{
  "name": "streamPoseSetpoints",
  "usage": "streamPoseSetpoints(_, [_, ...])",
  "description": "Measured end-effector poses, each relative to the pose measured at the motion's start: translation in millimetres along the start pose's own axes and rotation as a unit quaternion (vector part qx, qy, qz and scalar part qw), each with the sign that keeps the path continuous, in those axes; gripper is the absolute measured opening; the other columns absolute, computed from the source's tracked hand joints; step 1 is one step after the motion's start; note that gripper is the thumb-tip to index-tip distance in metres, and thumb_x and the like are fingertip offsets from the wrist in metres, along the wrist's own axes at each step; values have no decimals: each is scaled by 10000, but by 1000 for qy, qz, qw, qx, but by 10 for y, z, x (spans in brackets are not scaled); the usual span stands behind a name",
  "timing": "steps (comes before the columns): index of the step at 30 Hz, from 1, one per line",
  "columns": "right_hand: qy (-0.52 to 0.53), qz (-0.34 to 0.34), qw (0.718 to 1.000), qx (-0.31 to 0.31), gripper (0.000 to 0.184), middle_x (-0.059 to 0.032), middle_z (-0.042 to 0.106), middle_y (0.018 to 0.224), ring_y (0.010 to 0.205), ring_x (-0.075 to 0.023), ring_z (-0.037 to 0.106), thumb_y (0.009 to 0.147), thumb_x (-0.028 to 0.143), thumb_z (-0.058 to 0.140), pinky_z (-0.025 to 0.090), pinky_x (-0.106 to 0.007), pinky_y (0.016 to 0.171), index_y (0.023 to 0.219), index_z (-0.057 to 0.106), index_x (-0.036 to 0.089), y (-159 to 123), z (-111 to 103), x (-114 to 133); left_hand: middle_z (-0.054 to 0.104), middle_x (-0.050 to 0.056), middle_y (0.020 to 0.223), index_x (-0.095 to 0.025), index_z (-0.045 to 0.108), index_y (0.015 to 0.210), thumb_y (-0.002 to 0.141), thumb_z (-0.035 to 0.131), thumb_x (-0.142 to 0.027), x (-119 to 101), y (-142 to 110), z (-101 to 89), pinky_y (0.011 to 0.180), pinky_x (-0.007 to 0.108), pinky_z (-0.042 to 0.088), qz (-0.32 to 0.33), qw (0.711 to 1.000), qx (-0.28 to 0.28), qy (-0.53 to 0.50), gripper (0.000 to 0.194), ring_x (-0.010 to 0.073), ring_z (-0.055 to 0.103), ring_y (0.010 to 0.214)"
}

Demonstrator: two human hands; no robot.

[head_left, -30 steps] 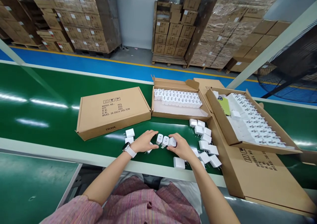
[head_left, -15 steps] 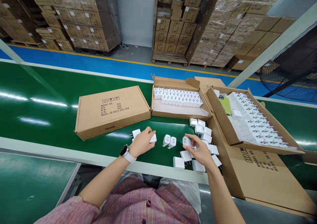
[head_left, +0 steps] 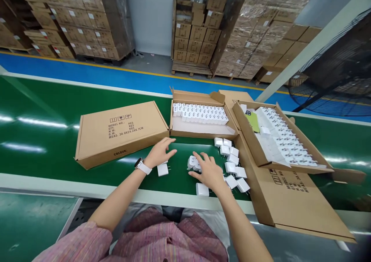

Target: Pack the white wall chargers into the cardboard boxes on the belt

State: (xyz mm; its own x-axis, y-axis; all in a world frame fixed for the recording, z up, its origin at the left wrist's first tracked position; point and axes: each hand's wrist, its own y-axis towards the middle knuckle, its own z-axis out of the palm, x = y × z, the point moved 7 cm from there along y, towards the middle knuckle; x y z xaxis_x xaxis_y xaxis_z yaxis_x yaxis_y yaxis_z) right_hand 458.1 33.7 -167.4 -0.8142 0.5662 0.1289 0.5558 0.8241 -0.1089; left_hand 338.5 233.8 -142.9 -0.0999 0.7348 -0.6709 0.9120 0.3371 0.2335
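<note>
Broadly, the green counter (head_left: pixel 26 99) comes first: long, smooth, glossy, with overhead light streaking across it. At your far right, a large brown carton (head_left: pixel 307 208) lies flat, matte cardboard with black print. Left of centre, a closed carton (head_left: pixel 124 130), a crisp flat slab. Between them sits the middle box (head_left: pixel 203 133), flaps up; rows of white units are packed toward the back, with a strip of pale, thin liner bare in front, so it looks part filled. The right-hand box (head_left: pixel 262 153) rests on the large carton, holding long rows with metal prongs up, plus a lime-green item (head_left: pixel 253 121) on its liner. Your right hand (head_left: pixel 213 174) is over the counter, fingers spread around a short row of upright adapters (head_left: pixel 191 162); cannot tell whether they press on any. Your left hand (head_left: pixel 156 155) has thumb and forefinger well parted, nothing seen between them, with a loose adapter (head_left: pixel 162 169) just beside it. More still to be stood up or boxed, by my reading: the scattered adapters (head_left: pixel 231 167) lie near the right cartons at mixed angles, and one block (head_left: pixel 202 189) sits near your edge. All are glossy white plastic, rounded at the corners; thin metal pins show on several.
</note>
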Motion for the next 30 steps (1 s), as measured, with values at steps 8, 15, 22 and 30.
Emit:
streamPoseSetpoints(8, [-28, 26, 999, 31, 392, -93, 705, 1217, 1057, -305, 644, 986, 543, 598, 513, -321, 676, 1329, 611, 353, 39, 65, -57, 707, 73, 1040, -199, 670, 1267, 1054, 498, -414, 169, -14, -223, 725, 334, 580, 4, 992, -129, -14, 348, 168, 623, 695])
streamPoseSetpoints(15, [178, 9, 979, -101, 629, -136, 731, 1227, 1048, -325, 698, 977, 663, 510, 568, -418, 841, 1428, 550, 227, 719, -652, -657, 715, 82, 1094, -212, 677, 1240, 1076, 462, -395, 100, -57, -161, 703, 333, 584, 21, 991, -130, -1, 327, 177, 671, 728])
streamPoseSetpoints(22, [-105, 38, 994, -10, 598, -178, 660, 1400, 1225, -361, 634, 981, 580, 554, 511, -422, 971, 1459, 559, 221, 1808, -890, -1545, 719, 90, 1127, -218, 689, 1204, 1081, 431, -372, 62, -52, -169, 734, 333, 617, 22, 990, -141, 5, 324, 215, 728, 870])
streamPoseSetpoints(30, [-172, 22, 984, 30, 555, -172, 644, 1389, 1259, -371, 584, 930, 504, 648, 458, -485, 1038, 1419, 570, 254, 1892, -550, -1921, 713, 92, 1144, -215, 690, 1212, 1084, 421, -355, -19, -56, -154, 728, 315, 626, 26, 988, -150, 12, 329, 221, 737, 937])
